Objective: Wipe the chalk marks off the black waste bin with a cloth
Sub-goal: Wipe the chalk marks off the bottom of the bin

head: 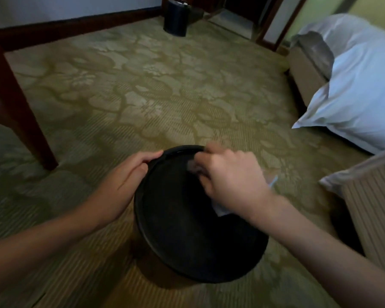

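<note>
A round black waste bin (187,236) stands on the carpet just below me, its open top facing the camera. My left hand (125,181) grips the bin's rim at the upper left, fingers curled over the edge. My right hand (231,181) is over the far right part of the rim, blurred by motion, and holds a pale cloth (221,211) whose ends show under the wrist and beside the hand. A faint grey smear sits on the bin just left of my right fingers. I see no clear chalk marks elsewhere.
Patterned green carpet (156,90) spreads ahead. A dark wooden table leg (16,101) stands at the left. A bed with white bedding (353,85) and a ribbed base (373,218) fills the right. A second dark bin (175,17) stands by the far wall.
</note>
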Demonstrator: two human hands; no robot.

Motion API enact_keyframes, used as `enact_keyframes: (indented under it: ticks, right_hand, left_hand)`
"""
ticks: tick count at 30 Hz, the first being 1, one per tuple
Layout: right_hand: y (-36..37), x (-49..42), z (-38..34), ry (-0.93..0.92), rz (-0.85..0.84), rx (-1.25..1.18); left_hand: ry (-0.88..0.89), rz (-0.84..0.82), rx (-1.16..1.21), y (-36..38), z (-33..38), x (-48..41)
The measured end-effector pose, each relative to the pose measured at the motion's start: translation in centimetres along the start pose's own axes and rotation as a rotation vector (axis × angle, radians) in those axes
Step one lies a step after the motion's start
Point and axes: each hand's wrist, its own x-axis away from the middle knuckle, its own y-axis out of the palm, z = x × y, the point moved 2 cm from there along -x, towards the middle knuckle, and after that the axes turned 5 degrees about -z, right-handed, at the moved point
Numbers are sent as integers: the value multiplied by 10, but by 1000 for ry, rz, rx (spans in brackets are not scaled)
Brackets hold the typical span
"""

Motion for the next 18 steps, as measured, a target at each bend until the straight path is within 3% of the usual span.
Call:
enact_keyframes:
  ticks: [5,10,12,15,18]
  right_hand:
    - [-13,25,-41,-323,-149,-296]
    - [-6,0,13,-2,-70,-126]
    - [-7,1,10,27,-37,-40]
    - [-11,21,-32,-218,-32,-133]
    - [-17,30,-51,-416,-161,-350]
  left_hand:
    - [24,-4,-12,0,-2,0]
    - [-23,-8,-2,0,-3,1]
    - [-19,-8,-6,0,-3,1]
    - [6,4,17,1,-1,0]
    - [14,1,16,0,-1,1]
